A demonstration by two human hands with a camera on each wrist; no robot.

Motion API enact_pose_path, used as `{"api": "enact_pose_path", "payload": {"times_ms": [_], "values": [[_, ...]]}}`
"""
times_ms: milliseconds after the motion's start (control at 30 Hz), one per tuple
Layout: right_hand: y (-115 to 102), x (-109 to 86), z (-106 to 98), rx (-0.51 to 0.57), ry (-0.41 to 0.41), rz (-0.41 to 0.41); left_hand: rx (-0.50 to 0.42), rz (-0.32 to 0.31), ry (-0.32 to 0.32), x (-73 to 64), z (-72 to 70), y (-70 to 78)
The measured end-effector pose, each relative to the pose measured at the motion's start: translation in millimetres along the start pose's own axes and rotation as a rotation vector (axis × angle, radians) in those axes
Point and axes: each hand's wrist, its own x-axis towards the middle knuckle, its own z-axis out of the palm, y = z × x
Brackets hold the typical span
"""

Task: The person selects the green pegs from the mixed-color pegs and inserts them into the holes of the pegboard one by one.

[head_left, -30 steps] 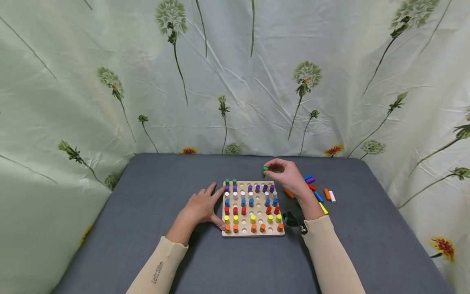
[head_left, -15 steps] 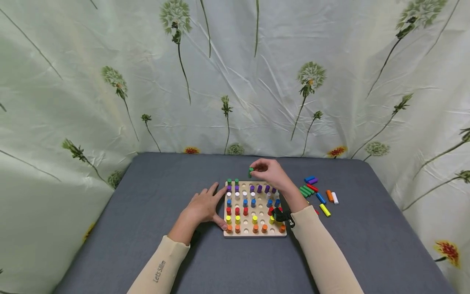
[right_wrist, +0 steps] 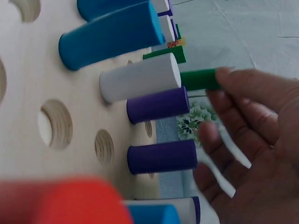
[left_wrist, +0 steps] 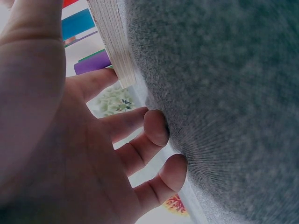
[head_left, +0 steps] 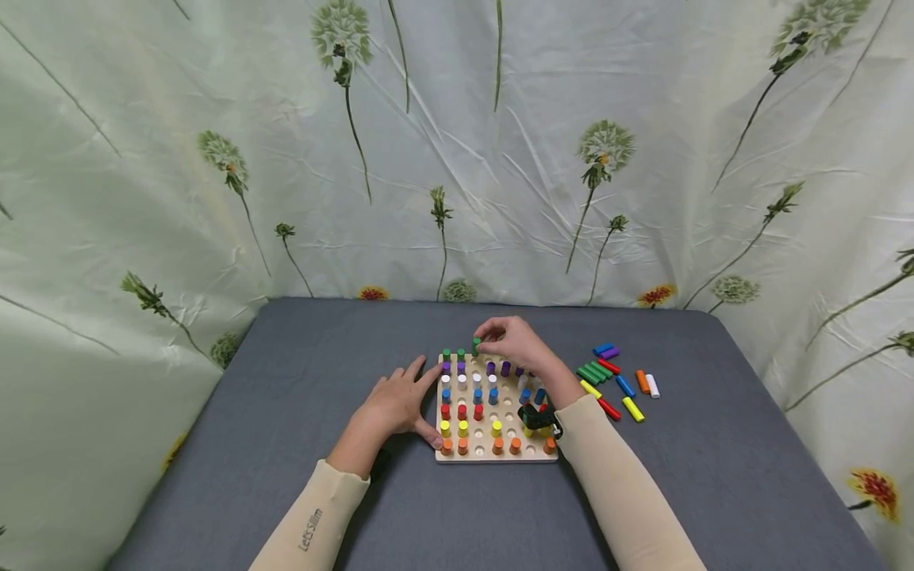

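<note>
A wooden pegboard [head_left: 488,454] lies on the grey table, with rows of coloured pegs standing in its holes. My right hand [head_left: 516,341] pinches a green peg [head_left: 476,346] between thumb and fingers at the back row, just right of two standing green pegs. In the right wrist view this green peg [right_wrist: 200,79] shows upright past a white peg [right_wrist: 140,78], its lower end hidden. My left hand [head_left: 393,404] spreads along the board's left edge, thumb at the front corner and index finger near the back. In the left wrist view the fingertips [left_wrist: 174,168] rest on the cloth.
Loose pegs lie right of the board: several green pegs [head_left: 594,372], a blue peg [head_left: 624,386], an orange peg [head_left: 643,381], a white peg [head_left: 653,386] and a yellow peg [head_left: 632,409]. A flower-patterned curtain [head_left: 514,159] hangs behind the table.
My right hand has carried the green peg leftward from beyond the board's back right, then lowered it to the back row. The left hand keeps its place at the board's edge.
</note>
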Motion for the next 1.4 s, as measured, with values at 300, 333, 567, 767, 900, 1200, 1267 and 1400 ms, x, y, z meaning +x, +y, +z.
{"api": "enact_pose_path", "payload": {"times_ms": [300,333,567,767,900,1200,1267,1400], "values": [[3.5,2.7,1.1,-0.036,-0.042,0.035,0.017,0.002,-0.001,1.4,-2.5,-1.2],[3.6,3.2,1.4,-0.044,-0.046,0.035,0.018,0.001,-0.001,1.3,-2.5,-1.4],[-0.4,6.7,3.3,-0.096,-0.059,0.037,-0.010,0.004,0.007,-1.5,-3.6,-3.8],[0.0,8.5,7.9,-0.118,-0.054,0.059,-0.017,0.008,0.013,-3.6,-1.2,-1.7],[0.6,7.8,9.8,-0.134,-0.047,0.098,-0.006,0.015,0.015,-2.2,0.1,1.2],[-3.5,4.7,8.6,-0.120,-0.062,0.144,0.006,0.011,0.019,0.5,2.7,1.9],[-4.9,3.7,6.7,-0.105,-0.074,0.149,0.007,0.012,0.019,0.2,2.6,2.2],[-9.3,-0.4,-1.8,-0.074,-0.098,0.134,-0.004,0.010,0.019,-1.2,1.8,1.9]]}}
